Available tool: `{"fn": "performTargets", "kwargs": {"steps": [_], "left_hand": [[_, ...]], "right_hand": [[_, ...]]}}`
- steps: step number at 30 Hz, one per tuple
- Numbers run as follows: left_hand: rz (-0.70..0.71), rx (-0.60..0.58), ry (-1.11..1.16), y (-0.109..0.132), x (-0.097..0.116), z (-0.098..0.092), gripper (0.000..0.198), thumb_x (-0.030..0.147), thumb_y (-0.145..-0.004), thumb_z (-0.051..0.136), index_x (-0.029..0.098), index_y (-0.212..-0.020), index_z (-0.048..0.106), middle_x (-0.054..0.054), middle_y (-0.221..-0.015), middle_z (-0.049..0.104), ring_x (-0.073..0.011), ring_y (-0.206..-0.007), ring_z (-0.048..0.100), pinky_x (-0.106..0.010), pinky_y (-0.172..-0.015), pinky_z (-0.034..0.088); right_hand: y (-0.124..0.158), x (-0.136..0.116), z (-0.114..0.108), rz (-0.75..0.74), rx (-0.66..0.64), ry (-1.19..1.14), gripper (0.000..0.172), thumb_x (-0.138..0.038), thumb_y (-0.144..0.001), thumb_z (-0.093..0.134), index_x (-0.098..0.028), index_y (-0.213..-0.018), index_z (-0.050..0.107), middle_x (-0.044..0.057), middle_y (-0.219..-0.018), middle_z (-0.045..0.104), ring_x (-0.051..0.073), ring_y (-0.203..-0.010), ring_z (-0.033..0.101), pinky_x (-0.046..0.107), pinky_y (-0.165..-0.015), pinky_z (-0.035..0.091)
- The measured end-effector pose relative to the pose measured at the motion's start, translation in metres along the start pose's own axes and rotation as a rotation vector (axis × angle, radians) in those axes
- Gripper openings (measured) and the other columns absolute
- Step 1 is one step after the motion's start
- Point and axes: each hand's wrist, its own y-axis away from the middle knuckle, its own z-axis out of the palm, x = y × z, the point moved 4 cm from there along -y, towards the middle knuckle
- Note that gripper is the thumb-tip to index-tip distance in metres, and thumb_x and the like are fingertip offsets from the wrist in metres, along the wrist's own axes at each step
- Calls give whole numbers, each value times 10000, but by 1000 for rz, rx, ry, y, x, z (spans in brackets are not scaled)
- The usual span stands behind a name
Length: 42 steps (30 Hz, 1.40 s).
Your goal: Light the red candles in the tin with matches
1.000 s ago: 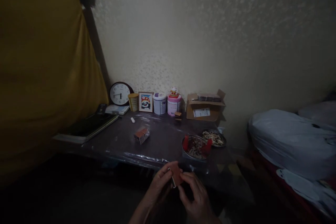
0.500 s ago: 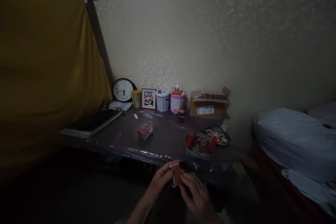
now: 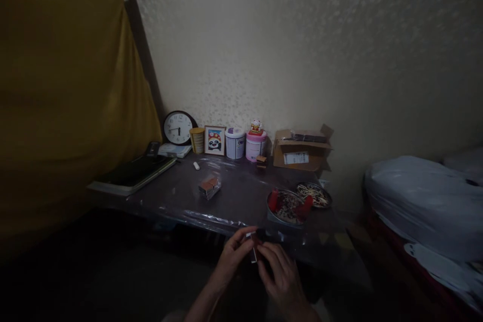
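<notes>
Just in front of the table's near edge, a small brown matchbox [image 3: 255,244] with pale edges is held between my two hands. My left hand [image 3: 233,256] grips it from the left, thumb and fingers closed on it. From the right, my right hand [image 3: 281,272] has its fingers closed on the box, covering much of its brown face. Beyond the hands, a round dish [image 3: 287,220] holds dark-tipped matchsticks and red pieces. A second dish [image 3: 329,203] behind it carries pale sticks. Several brown matchboxes [image 3: 209,187] lie in clear wrap on the table.
Along the wall on the table [image 3: 234,176] stand a clock [image 3: 178,128], a yellow cup [image 3: 196,141], a panda picture [image 3: 215,141], two tubs and an open cardboard box [image 3: 296,157]. A dark folder [image 3: 138,171] lies left. White bags [image 3: 411,201] sit at right.
The matchbox has turned between my hands, showing its narrow edge more and its broad brown face less. My right fingers have shifted slightly further over it.
</notes>
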Motion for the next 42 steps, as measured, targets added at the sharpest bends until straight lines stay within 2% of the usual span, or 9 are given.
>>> {"fn": "performTargets", "kwargs": {"steps": [8, 11, 13, 16, 18, 20, 25, 34, 42], "left_hand": [[139, 152, -277, -2, 0, -1, 270, 359, -653, 691, 172, -839, 630, 65, -558, 525, -108, -546, 473, -222, -560, 382], [129, 155, -296, -3, 0, -3, 273, 358, -659, 688, 164, -848, 651, 36, -627, 590, -122, -616, 511, -227, -613, 398], [94, 147, -249, -3, 0, -6, 303, 357, -656, 695, 159, -884, 667, 8, -697, 635, -127, -652, 532, -225, -630, 404], [-32, 93, -66, -3, -4, -7, 376, 341, -674, 690, 155, -997, 648, 20, -602, 605, -86, -509, 483, -200, -509, 366], [-103, 59, 94, -1, -4, -6, 392, 304, -691, 683, 154, -1048, 627, 31, -555, 577, -56, -437, 434, -183, -457, 327], [-121, 15, 244, 0, -2, -2, 385, 258, -695, 682, 152, -1060, 623, -13, -660, 637, -61, -472, 483, -186, -471, 349], [-115, -110, 421, 3, 3, 8, 358, 198, -705, 665, 147, -1057, 630, -128, -1003, 669, -194, -767, 616, -278, -593, 461], [-123, -133, 447, 3, 0, 13, 313, 214, -720, 663, 179, -1030, 644, -92, -964, 690, -186, -810, 628, -280, -676, 471], [-147, -120, 442, 1, -14, 10, 324, 249, -747, 644, 172, -1061, 628, -98, -939, 700, -182, -835, 632, -263, -714, 450]], "right_hand": [[8, 4, 16, 119, 35, -113, 308, -184, -874, 410, -214, -1164, 507, 72, -1023, 684, 178, -867, 678, 266, -749, 566], [8, 9, 21, 274, 10, -277, 268, -231, -870, 447, -233, -1123, 537, 62, -1027, 686, 181, -885, 675, 257, -751, 559], [7, 12, 24, 413, -4, -459, 254, -288, -866, 475, -217, -1099, 544, 68, -983, 695, 184, -869, 676, 265, -757, 551], [3, 14, 26, 606, -9, -753, 292, -382, -834, 534, -188, -1052, 548, 51, -792, 709, 185, -729, 684, 277, -696, 545], [-1, 14, 24, 693, -14, -878, 308, -407, -807, 572, -183, -1018, 560, 33, -722, 704, 179, -665, 673, 273, -664, 530], [-4, 12, 21, 726, -11, -937, 298, -401, -791, 597, -184, -994, 573, 28, -726, 703, 174, -661, 663, 268, -664, 517], [-6, 10, 13, 663, -11, -906, 246, -361, -819, 564, -186, -992, 573, 25, -730, 681, 162, -651, 644, 255, -630, 515], [-2, 12, 5, 424, 37, -458, 206, -223, -818, 528, -216, -1023, 543, 41, -921, 670, 146, -756, 649, 233, -694, 521], [-1, 6, 2, 307, 64, -231, 150, -208, -797, 512, -211, -944, 537, 22, -828, 670, 148, -700, 644, 242, -640, 520]]}}
